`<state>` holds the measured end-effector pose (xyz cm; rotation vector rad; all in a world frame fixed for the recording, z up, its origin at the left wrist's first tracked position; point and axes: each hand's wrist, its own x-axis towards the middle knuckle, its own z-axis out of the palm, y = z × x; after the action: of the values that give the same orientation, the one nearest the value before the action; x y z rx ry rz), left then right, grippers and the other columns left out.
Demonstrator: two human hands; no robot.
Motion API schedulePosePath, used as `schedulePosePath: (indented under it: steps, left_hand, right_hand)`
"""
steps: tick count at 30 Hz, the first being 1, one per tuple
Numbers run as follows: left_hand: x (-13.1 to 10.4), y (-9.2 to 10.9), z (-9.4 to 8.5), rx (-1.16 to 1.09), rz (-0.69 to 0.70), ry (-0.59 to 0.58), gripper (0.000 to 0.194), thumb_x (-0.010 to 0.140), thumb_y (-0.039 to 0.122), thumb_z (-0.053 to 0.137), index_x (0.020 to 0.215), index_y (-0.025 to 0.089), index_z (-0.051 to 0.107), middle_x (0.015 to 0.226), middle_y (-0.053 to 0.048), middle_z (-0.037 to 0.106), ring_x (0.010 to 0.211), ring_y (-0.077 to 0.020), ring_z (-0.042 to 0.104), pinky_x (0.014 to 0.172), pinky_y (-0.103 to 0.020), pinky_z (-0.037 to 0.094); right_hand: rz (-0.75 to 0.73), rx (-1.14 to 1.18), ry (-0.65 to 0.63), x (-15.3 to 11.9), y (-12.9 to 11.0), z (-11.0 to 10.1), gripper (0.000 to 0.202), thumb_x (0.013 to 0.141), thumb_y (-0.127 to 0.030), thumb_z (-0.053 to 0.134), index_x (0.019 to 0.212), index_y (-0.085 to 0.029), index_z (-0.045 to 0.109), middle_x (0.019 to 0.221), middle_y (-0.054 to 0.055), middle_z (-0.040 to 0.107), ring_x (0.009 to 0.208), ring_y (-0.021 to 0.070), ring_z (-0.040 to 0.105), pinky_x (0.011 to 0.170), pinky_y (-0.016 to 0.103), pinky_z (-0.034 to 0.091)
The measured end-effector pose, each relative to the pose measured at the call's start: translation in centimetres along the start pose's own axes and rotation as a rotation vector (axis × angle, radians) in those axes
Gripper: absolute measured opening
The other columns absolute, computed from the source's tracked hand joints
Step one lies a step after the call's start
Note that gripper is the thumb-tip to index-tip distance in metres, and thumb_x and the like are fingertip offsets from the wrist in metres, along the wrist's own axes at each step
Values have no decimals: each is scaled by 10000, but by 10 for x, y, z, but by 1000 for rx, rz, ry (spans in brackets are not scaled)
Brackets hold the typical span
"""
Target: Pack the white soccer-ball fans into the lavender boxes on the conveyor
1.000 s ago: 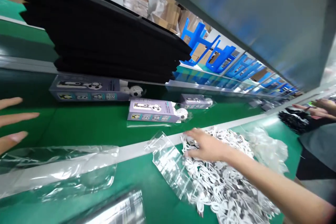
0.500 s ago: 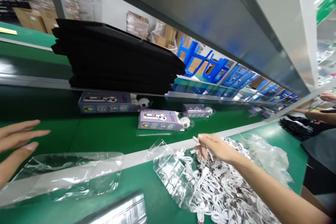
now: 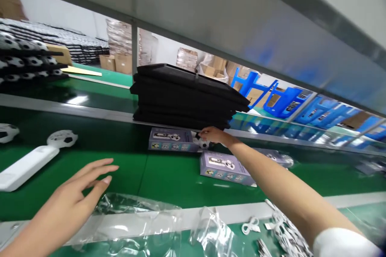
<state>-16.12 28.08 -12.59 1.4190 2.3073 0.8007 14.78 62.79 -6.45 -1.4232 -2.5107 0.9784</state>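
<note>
My right hand (image 3: 217,135) reaches across the belt to the open end of a purple printed box (image 3: 170,140). Its fingers are pinched against the soccer-ball head (image 3: 202,143) that sticks out there; whether a cable is between them is hidden. My left hand (image 3: 80,192) hovers over the near side of the belt, fingers apart and holding nothing. Left of it lies a white handheld device (image 3: 31,166) with a soccer-ball head. A second purple box (image 3: 224,166) lies partly behind my right forearm, and a third box (image 3: 268,153) is beyond it.
Black trays (image 3: 183,98) are stacked behind the boxes. Clear plastic bags (image 3: 144,225) and a clear plastic piece (image 3: 212,233) lie at the front edge. White cables (image 3: 289,235) are heaped at the lower right. A grey shelf (image 3: 193,20) hangs overhead.
My right hand has left the cable pile, where it pinched a white cable end, and moved to the far box. The view has turned left, bringing the white device into sight.
</note>
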Motion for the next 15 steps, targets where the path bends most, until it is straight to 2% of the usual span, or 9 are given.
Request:
schedulePosePath:
  steps: [2,4,7,10,13,15]
  left_hand:
    - [-1,4,-5,-24,-21,5,498,871,689,400,1260,431,576,1509,133,357,1263,-223,512,741,-263,586]
    - [0,8,-7,-43,-20,17,519,868,686,407,1269,407,581,1508,110,365,1249,-234,520,722,-265,583]
    - [0,19,-6,-71,-4,-4,526,872,673,412,1263,373,595,1504,87,377,1247,-239,518,706,-260,575]
    - [-4,34,-5,-123,4,-11,522,879,658,410,1245,345,611,1494,67,394,1218,-240,538,676,-262,561]
    - [-10,44,-5,-152,-4,2,534,883,654,396,1237,321,618,1491,46,401,1194,-251,553,658,-275,548]
    - [-11,45,-5,-142,-4,-1,533,884,657,389,1236,325,614,1497,56,390,1206,-247,544,675,-276,547]
  right_hand:
    - [-9,-89,-18,23,-5,6,116,833,-221,660,897,-133,701,724,37,638,661,156,543,558,229,363]
    - [-12,-171,-41,33,-1,4,72,806,-172,694,854,-124,719,690,38,645,649,157,555,588,236,376]
    - [-10,-232,-48,29,12,-6,150,887,-197,622,811,-117,724,681,58,665,645,163,584,602,239,393]
    - [0,-250,-35,19,22,-8,210,924,-271,593,859,-127,732,709,64,687,681,173,619,601,232,408]
    - [48,-266,-44,16,23,1,177,862,-310,670,848,-144,733,682,56,688,684,192,638,577,236,410]
    - [90,-278,-35,17,19,6,75,790,-208,701,781,-137,723,644,58,676,663,207,638,571,246,413]
